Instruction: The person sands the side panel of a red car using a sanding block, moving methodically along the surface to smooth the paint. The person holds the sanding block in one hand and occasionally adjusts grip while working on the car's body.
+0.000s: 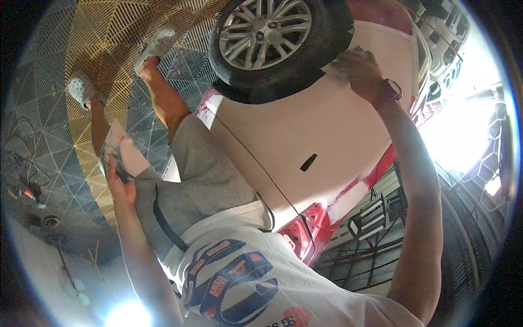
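My left hand (122, 188) holds a flat, pale pinkish-white piece (133, 157) with dark grey smears, beside my grey shorts. Its fingers close on the lower edge. My right hand (364, 73), with a watch (392, 89) on the wrist, is stretched out to the car's body panel (272, 128), just beside the wheel (267, 32). A thin, greyish flat piece (339, 70) is between its fingers, near or against the panel; its exact kind is hard to make out. The panel is dull beige, with a dark door handle opening (309, 162).
Red painted parts (302, 231) of the car show below the beige panel. The floor (49, 125) has grey and yellow grid tiles. A bright light (128, 315) glares at lower left. Loose car bumper parts (376, 215) stand at right.
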A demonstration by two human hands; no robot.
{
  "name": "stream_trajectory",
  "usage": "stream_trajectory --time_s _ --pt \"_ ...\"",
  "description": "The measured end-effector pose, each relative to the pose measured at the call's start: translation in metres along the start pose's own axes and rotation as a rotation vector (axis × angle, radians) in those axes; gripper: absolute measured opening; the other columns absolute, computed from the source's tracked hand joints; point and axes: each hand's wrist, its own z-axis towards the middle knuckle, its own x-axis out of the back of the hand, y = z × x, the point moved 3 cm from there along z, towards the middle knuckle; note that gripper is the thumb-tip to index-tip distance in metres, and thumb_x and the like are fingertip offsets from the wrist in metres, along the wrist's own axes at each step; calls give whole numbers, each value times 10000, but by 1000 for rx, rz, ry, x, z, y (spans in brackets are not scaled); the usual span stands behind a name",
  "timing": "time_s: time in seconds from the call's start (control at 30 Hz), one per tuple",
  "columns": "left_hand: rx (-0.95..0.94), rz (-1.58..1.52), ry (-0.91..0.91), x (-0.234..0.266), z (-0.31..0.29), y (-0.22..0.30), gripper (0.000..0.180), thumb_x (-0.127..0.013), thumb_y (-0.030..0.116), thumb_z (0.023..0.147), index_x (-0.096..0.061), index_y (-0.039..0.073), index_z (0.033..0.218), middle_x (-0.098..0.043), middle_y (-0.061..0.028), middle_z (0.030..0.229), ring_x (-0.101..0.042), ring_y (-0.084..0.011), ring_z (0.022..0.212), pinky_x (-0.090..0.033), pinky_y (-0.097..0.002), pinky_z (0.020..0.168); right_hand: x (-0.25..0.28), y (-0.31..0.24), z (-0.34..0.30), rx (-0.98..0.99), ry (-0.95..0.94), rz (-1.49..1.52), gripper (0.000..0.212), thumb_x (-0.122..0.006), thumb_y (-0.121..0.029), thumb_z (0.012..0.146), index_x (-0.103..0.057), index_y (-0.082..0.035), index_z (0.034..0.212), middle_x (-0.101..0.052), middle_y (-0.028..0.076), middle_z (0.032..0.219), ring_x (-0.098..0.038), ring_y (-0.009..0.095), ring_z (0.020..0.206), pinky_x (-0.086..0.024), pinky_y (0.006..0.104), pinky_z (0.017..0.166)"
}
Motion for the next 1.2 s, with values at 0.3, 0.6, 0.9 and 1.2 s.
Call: stream_trajectory --time_s 0.3,0.6,0.9,1.2 --pt "-45 81 6 -17 -9 -4 670 -664 425 1022 -437 66 1541 -568 -86 1479 -556 -261 1362 -447 -442 1151 11 -40 -60 177 158 -84 541 -611 9 797 -687 -252 1266 -621 59 1267 -541 307 1282 -405 506 1060" --pt "-54 88 -4 -2 5 -8 757 -725 420 982 -397 59 1561 -538 -96 1491 -536 -271 1363 -408 -450 1166 13 70 -27 182 172 -18 606 -610 -7 825 -666 -282 1362 -573 53 1470 -486 281 1407 -385 504 1123" --pt "-30 50 63 -11 -2 -9 668 -648 423 1036 -421 63 1551 -527 -107 1521 -507 -308 1396 -393 -500 1179 6 78 15 137 16 -15 657 -576 91 791 -680 -202 1370 -524 53 1558 -387 261 1520 -243 526 1273" --pt "-49 86 60 -40 -15 -7 667 -647 406 1040 -402 67 1560 -545 -103 1501 -532 -289 1371 -416 -467 1165 2 93 -58 199 -17 30 441 -597 -172 953 -655 -233 1386 -576 67 1488 -455 278 1458 -313 521 1219"
